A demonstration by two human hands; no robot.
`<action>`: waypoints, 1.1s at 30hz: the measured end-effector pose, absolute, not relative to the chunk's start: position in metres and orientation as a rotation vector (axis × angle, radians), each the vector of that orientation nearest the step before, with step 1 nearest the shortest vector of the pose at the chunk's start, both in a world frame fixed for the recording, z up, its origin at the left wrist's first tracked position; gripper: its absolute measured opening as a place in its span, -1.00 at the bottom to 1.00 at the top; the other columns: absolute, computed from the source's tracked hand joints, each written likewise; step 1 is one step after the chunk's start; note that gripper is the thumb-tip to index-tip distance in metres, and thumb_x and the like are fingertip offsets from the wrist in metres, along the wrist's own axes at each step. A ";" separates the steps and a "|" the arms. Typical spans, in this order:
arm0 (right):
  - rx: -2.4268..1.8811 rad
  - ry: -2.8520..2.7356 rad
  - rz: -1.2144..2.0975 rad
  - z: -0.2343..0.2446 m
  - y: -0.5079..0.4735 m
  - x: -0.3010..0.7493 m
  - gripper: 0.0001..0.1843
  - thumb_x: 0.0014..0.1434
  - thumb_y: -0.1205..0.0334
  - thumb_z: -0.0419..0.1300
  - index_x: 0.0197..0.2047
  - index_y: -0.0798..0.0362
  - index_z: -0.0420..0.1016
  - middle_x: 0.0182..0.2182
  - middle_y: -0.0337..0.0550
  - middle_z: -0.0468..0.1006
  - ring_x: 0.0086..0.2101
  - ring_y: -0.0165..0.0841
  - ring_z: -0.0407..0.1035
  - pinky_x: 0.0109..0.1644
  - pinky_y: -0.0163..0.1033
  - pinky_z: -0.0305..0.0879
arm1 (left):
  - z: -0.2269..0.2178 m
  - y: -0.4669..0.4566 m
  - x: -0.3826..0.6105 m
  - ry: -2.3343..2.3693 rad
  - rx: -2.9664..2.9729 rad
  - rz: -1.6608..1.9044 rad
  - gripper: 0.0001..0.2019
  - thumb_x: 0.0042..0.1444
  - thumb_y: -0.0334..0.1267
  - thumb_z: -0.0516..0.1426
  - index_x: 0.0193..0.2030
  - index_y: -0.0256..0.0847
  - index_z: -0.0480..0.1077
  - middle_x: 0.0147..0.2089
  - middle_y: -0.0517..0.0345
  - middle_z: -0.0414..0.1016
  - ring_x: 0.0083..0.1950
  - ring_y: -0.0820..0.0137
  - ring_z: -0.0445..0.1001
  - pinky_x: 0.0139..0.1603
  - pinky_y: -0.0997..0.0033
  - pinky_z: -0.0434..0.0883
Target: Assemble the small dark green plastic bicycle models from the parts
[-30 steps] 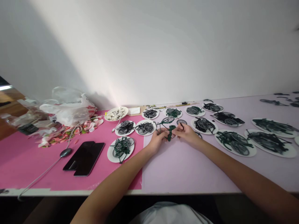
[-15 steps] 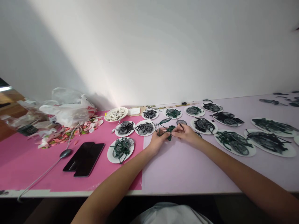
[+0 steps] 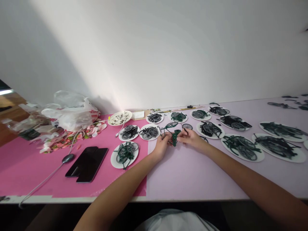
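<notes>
Both hands meet over the lilac table mat [image 3: 192, 173], past the middle of the table. My left hand [image 3: 162, 144] pinches a small dark green toy bicycle [image 3: 173, 132] from the left. A grey wheel of the bicycle sticks up behind the fingers. My right hand [image 3: 191, 137] grips the same bicycle from the right, fingers closed, with a thin dark part showing between them. A loose grey wheel [image 3: 187, 126] lies just behind my right hand.
Several white plates with bicycle parts, such as one [image 3: 124, 153] at the left and one [image 3: 242, 147] at the right, ring the hands. A black phone [image 3: 87, 163] and a grey cable lie on the pink mat. Plastic bags [image 3: 69, 112] and pink scraps sit far left.
The green bicycle has been turned slightly between my fingers; both hands stay at the same spot.
</notes>
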State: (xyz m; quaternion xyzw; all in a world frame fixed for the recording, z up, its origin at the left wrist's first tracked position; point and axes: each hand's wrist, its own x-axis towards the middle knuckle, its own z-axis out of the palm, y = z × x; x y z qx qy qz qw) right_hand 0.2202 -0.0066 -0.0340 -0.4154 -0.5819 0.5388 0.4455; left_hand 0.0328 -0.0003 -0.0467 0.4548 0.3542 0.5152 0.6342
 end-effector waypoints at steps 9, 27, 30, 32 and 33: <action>-1.009 -1.434 1.362 -0.037 -0.005 0.221 -0.31 -0.05 -0.09 0.51 -0.36 -0.06 0.01 -0.35 -0.29 0.51 -0.51 -0.46 0.27 -0.49 -0.29 0.22 | -0.047 0.000 0.032 0.829 1.093 1.204 -0.77 0.02 -0.11 0.28 -0.32 -0.25 0.50 -0.45 0.20 0.45 -0.43 0.46 0.39 -0.38 0.47 0.32; -1.002 -1.483 1.352 -0.042 -0.003 0.223 -0.40 0.07 -0.06 0.47 -0.35 -0.06 0.07 -0.37 -0.30 0.49 -0.49 -0.42 0.31 -0.45 -0.26 0.24 | -0.043 -0.003 0.031 0.788 1.063 1.191 -0.75 -0.04 -0.19 0.30 -0.23 -0.28 0.56 -0.39 0.12 0.54 -0.38 0.42 0.45 -0.35 0.45 0.34; -1.017 -1.494 1.352 -0.040 -0.004 0.224 -0.40 0.09 -0.08 0.46 -0.36 -0.05 0.06 -0.38 -0.29 0.49 -0.49 -0.42 0.32 -0.44 -0.25 0.26 | -0.042 -0.003 0.031 0.791 1.047 1.191 -0.75 -0.05 -0.20 0.30 -0.24 -0.28 0.57 -0.39 0.12 0.54 -0.37 0.41 0.45 -0.35 0.45 0.34; -1.036 -1.493 1.352 -0.038 -0.004 0.224 -0.40 0.09 -0.10 0.45 -0.36 -0.05 0.07 -0.37 -0.29 0.51 -0.50 -0.43 0.32 -0.43 -0.25 0.29 | -0.041 -0.003 0.031 0.793 1.045 1.190 -0.76 -0.05 -0.21 0.30 -0.24 -0.29 0.57 -0.40 0.13 0.53 -0.37 0.42 0.44 -0.36 0.45 0.33; -1.046 -1.491 1.345 -0.037 -0.004 0.225 -0.41 0.09 -0.11 0.45 -0.36 -0.05 0.07 -0.36 -0.27 0.52 -0.49 -0.43 0.33 -0.43 -0.25 0.30 | -0.041 -0.003 0.030 0.791 1.044 1.190 -0.76 -0.06 -0.20 0.30 -0.25 -0.29 0.57 -0.41 0.13 0.52 -0.38 0.42 0.43 -0.36 0.46 0.32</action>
